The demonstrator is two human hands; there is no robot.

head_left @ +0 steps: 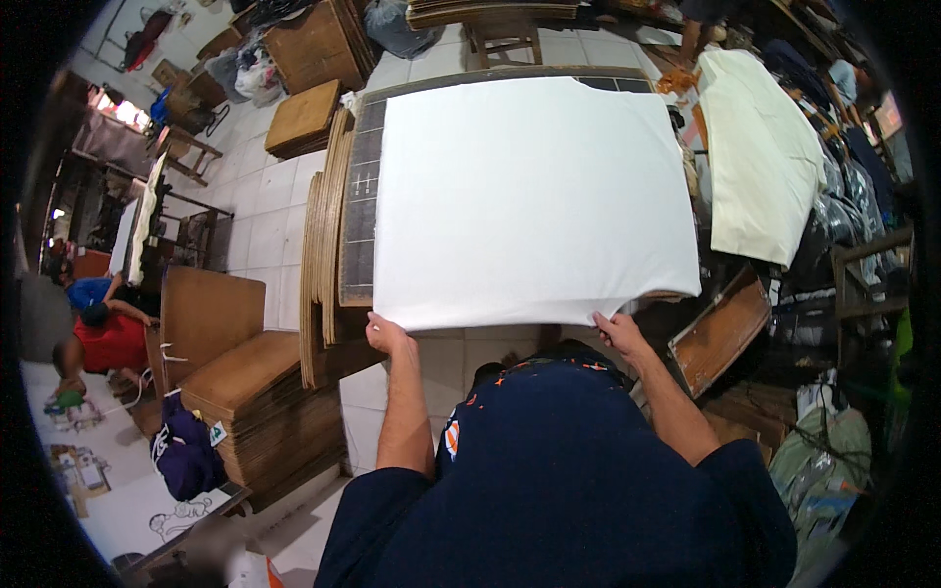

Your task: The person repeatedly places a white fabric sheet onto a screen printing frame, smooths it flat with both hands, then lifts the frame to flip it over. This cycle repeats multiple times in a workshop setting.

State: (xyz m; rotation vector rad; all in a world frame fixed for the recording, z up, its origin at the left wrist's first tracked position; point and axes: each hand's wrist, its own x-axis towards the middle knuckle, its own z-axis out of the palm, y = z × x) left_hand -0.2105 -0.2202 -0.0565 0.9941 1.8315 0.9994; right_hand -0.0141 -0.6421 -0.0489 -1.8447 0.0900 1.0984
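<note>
Both hands, left (385, 333) and right (618, 328), pinch the near hem of the white cloth (529, 196), spreading it over the board (358, 196) beyond the fingers; smoothing looks next.

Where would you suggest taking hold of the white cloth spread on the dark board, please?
Grip the white cloth at its near edge, one corner each, coming from the person's own side. It lies flat with that edge overhanging the dark board, where the left hand and right hand already pinch it.
</note>
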